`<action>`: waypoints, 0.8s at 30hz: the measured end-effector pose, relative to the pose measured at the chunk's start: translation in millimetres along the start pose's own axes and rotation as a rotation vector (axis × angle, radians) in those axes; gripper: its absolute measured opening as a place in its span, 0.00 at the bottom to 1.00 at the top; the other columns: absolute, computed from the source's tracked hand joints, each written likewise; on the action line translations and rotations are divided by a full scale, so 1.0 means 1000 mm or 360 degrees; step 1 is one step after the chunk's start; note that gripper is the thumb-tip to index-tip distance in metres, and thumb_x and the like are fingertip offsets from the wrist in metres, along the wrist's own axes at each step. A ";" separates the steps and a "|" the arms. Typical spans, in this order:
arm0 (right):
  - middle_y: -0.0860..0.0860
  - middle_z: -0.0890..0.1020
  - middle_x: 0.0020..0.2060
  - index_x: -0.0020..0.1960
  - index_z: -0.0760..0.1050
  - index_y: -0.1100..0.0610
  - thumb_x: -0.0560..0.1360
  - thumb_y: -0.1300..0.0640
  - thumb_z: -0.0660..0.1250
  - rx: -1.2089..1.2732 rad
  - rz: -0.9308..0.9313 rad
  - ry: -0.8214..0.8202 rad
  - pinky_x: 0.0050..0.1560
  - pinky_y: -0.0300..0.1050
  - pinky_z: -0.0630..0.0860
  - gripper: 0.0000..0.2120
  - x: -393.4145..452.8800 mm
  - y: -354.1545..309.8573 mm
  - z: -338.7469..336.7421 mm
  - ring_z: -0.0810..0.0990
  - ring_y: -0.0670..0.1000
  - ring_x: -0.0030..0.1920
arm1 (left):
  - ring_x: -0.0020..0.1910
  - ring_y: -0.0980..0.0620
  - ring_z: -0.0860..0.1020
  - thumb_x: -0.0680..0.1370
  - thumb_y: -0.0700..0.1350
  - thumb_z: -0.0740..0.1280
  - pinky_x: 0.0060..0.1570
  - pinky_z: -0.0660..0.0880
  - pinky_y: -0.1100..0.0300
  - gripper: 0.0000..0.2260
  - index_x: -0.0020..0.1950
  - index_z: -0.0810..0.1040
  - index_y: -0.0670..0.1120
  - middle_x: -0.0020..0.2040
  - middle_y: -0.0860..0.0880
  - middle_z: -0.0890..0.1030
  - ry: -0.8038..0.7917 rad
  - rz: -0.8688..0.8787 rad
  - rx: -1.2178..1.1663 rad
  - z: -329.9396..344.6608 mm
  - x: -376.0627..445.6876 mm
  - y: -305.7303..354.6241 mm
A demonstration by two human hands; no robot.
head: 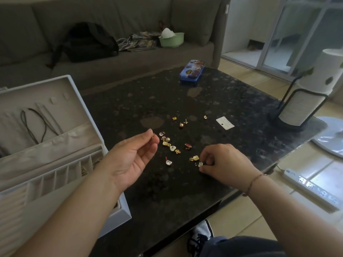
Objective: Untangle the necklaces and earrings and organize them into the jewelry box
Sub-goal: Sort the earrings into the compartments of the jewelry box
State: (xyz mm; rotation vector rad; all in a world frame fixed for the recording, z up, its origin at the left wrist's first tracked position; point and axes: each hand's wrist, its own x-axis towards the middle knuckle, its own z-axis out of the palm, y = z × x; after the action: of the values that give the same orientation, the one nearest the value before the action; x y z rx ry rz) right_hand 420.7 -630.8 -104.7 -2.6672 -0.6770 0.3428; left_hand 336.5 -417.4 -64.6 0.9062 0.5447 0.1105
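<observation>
Pinching earrings, both hands: left hand (136,154) gold, right hand (223,160) clear; no legible writing.

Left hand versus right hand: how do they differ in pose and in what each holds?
The left hand is raised off the table, palm turned up, pinching a small gold earring at its fingertips. The right hand is palm down, low at the table, fingers curled on a clear earring. The left hand is nearer the jewelry box. Both use a fingertip grip on one earring.

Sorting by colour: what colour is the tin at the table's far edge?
Blue, with a printed multicoloured pattern on the lid; the tin shows in the head view.
</observation>
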 end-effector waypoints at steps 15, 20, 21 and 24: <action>0.40 0.73 0.44 0.54 0.76 0.42 0.74 0.45 0.67 -0.0113 -0.0270 0.0318 0.39 0.41 0.69 0.08 0.029 -0.034 0.008 0.74 0.45 0.50 | 0.39 0.52 0.85 0.77 0.38 0.68 0.35 0.80 0.63 0.05 0.52 0.81 0.41 0.41 0.44 0.85 -0.0016 0.0130 0.0468 -0.013 0.014 0.013; 0.42 0.74 0.52 0.57 0.74 0.42 0.74 0.39 0.67 -0.0273 -0.0236 0.0191 0.41 0.41 0.69 0.14 0.047 -0.045 0.014 0.72 0.47 0.55 | 0.37 0.52 0.84 0.78 0.39 0.68 0.33 0.79 0.63 0.04 0.50 0.81 0.42 0.40 0.44 0.84 -0.0085 0.0132 0.0492 -0.018 0.013 0.012; 0.42 0.74 0.51 0.56 0.75 0.42 0.73 0.39 0.67 -0.0285 -0.0216 0.0174 0.41 0.41 0.69 0.14 0.049 -0.045 0.014 0.71 0.47 0.55 | 0.37 0.53 0.84 0.77 0.39 0.68 0.33 0.79 0.63 0.04 0.50 0.81 0.42 0.40 0.44 0.84 -0.0089 0.0157 0.0453 -0.019 0.014 0.013; 0.42 0.73 0.50 0.54 0.76 0.42 0.74 0.40 0.66 -0.0304 -0.0194 0.0199 0.41 0.41 0.68 0.11 0.052 -0.045 0.016 0.71 0.47 0.55 | 0.37 0.53 0.83 0.77 0.39 0.68 0.34 0.80 0.64 0.06 0.52 0.82 0.43 0.40 0.45 0.84 -0.0061 0.0227 0.0312 -0.021 0.018 0.016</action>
State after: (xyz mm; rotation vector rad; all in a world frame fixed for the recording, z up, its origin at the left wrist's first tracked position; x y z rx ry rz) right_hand 441.4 -563.8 -108.2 -2.7797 -0.8669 0.0810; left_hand 343.5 -386.4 -69.8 1.1364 0.4604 0.1708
